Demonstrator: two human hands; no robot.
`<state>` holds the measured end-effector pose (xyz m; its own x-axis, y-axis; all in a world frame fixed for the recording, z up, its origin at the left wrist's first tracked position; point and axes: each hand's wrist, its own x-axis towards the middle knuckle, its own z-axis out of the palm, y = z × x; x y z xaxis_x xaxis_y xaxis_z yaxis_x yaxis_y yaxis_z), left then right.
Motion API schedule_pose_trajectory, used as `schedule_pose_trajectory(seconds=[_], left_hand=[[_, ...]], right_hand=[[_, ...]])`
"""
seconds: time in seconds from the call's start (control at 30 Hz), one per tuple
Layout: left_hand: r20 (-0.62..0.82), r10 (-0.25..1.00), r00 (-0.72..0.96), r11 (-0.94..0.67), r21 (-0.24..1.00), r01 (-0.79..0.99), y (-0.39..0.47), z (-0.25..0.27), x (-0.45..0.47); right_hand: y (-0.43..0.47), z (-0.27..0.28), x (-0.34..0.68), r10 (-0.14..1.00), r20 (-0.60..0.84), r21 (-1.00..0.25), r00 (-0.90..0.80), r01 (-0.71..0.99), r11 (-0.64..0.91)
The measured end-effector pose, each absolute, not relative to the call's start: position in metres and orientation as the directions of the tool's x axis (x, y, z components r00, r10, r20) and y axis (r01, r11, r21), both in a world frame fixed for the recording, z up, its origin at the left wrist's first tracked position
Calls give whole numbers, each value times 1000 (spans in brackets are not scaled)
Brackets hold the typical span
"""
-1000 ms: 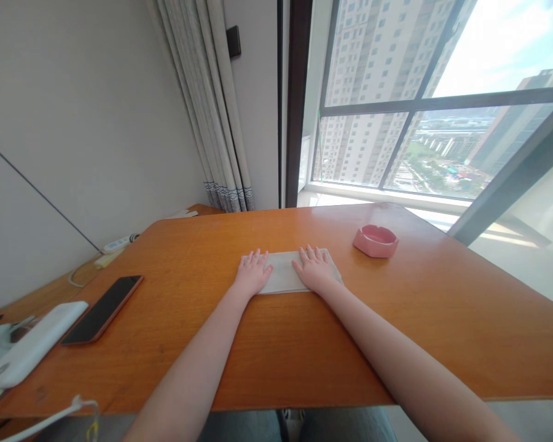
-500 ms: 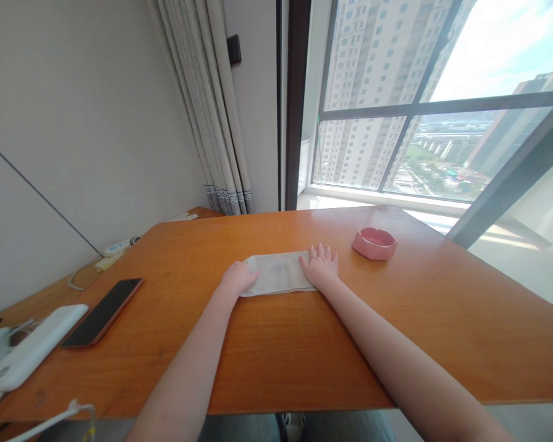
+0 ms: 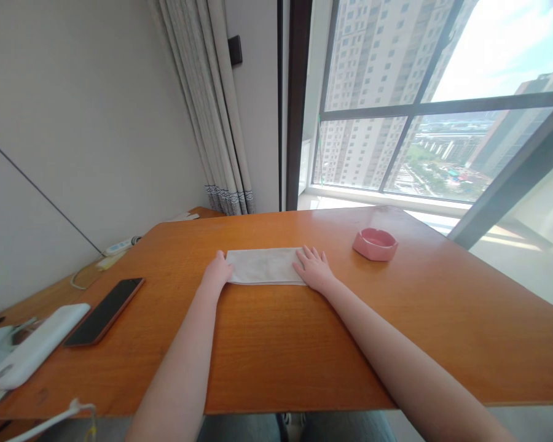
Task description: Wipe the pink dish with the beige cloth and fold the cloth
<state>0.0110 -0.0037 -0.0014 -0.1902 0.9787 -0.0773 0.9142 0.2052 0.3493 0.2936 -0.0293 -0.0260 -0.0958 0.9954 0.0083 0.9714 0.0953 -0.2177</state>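
Note:
A white folded cloth [image 3: 263, 266] lies flat as a long strip across the middle of the wooden table. At its left end, my left hand [image 3: 216, 271] grips the short edge, the thumb over the top and the other fingers partly hidden. My right hand [image 3: 314, 269] rests open on the right end, palm down with fingers spread, covering that part of the cloth.
Right of the cloth stands a pink ashtray [image 3: 375, 245]. On the left lie a black phone [image 3: 105, 312] and a white rounded device [image 3: 37, 350]. A power strip [image 3: 120, 247] sits by the wall, and a white cable [image 3: 50, 422] crosses the near left corner.
The cloth has shifted left and slightly away from me, and lies straighter. My left hand has moved left and a little farther out with its end; my right hand has slid slightly left.

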Motion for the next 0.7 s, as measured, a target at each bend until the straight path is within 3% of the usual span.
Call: schedule_pose_trajectory(seconds=[0.23,0.3,0.4,0.47,0.63,0.7], left_hand=[[-153,987,-55,116,427,897,-5,4,10],[18,996,-89,71,468,881,-10,11,16],[414,900,-134,-141,568,811,-21,18,42],[523,848,-84,-303,609,733,-29,16,66],[448,826,343,-551,512,659,-38,-7,112],[395,815,423,-577,492,652,-38,-14,116]], right_hand=[[-39,-16,302,984,-162,-210,-73,977,38],[-42,-15,299,985,-161,-195,-56,980,24],[-46,-19,283,995,-87,-197,-55,980,37],[-50,-23,269,995,-23,-209,-95,974,88],[-58,-26,251,983,48,-281,-180,942,186],[-57,-21,256,978,22,-326,-206,924,202]])
